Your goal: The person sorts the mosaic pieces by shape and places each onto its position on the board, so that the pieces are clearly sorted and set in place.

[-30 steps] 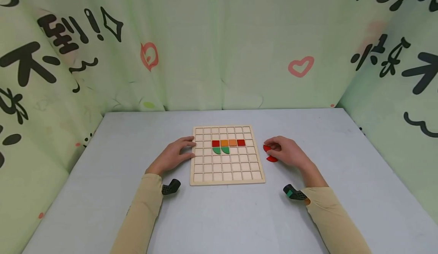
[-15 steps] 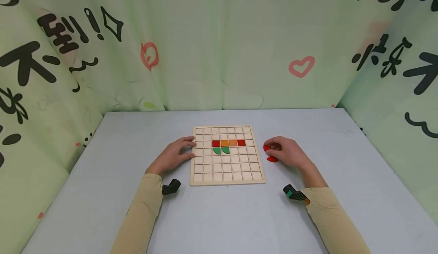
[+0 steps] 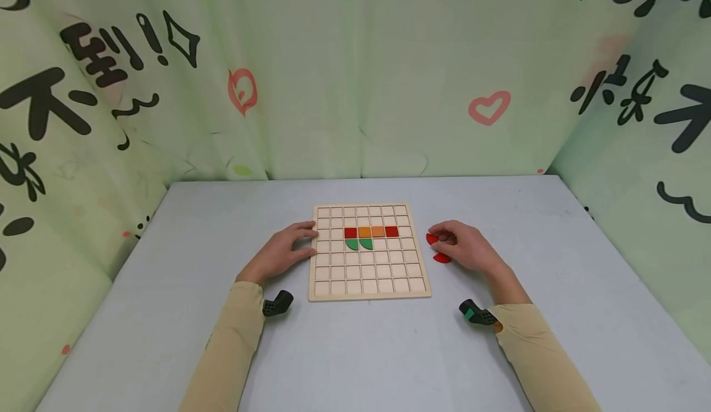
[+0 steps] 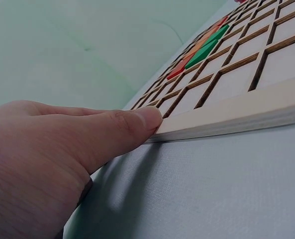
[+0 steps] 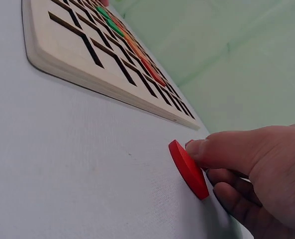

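Note:
A square wooden grid board (image 3: 369, 295) lies on the table. Its cells hold red squares (image 3: 391, 232), orange squares (image 3: 370, 232) and two green quarter-circle pieces (image 3: 352, 245). My left hand (image 3: 282, 251) rests at the board's left edge, fingers extended; the left wrist view has its thumb touching the rim (image 4: 227, 117). Just right of the board, my right hand (image 3: 466, 245) pinches a red quarter-circle piece (image 3: 431, 238), mostly hidden behind the thumb in the right wrist view. A second red quarter-circle piece (image 3: 442, 258) lies beside that thumb, nearer to me.
The pale cloth-covered table (image 3: 355, 356) extends around the board. A green printed curtain (image 3: 355, 91) encloses the back and sides. Black wrist devices stick out at the left wrist (image 3: 278, 303) and right wrist (image 3: 476, 313), above the tabletop.
The red piece at my right fingertips has shifted very slightly to the left. My left hand and the board stay where they were.

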{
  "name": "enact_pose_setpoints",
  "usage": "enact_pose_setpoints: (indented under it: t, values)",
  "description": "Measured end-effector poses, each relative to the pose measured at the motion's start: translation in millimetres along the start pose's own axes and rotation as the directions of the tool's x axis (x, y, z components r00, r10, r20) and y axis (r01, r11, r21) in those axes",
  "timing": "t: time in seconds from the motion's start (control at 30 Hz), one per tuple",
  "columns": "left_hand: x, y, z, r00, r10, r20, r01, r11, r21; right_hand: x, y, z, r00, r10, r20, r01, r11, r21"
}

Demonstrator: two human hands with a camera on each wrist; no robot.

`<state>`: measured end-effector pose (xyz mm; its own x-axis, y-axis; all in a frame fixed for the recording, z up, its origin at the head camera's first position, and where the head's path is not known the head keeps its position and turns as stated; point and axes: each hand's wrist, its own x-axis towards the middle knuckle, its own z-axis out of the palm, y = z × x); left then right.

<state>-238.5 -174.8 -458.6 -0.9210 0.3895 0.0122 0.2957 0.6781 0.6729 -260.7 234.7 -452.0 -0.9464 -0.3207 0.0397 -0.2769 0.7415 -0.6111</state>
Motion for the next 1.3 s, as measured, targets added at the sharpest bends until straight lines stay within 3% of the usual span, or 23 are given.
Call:
enact_pose_setpoints:
  t: [0.37, 0.87, 1.0, 1.3]
  values:
    - [-0.8, 2.6, -0.9, 1.0, -0.014, 0.001, 0.014, 1.0, 0.006, 1.2, -0.7, 2.3, 0.999, -0.052, -0.016, 0.051, 0.998, -0.045]
    - [-0.3, 0.5, -0.3, 1.0, -0.013, 0.0, 0.013, 1.0, -0.002, 1.7, -5.4, 2.5, 0.999, -0.05, -0.014, 0.049, 0.994, -0.093]
    - [-0.7, 0.3, -0.1, 1.0, -0.011, -0.002, 0.011, 1.0, -0.001, 2.4, -7.3, 3.0, 0.998, -0.045, -0.038, 0.042, 0.997, -0.068]
    - [-1.1, 2.1, -0.9, 1.0, -0.004, -0.003, 0.004, 1.0, 0.005, 4.1, -25.6, 3.7, 0.992, -0.119, -0.032, 0.119, 0.993, -0.007]
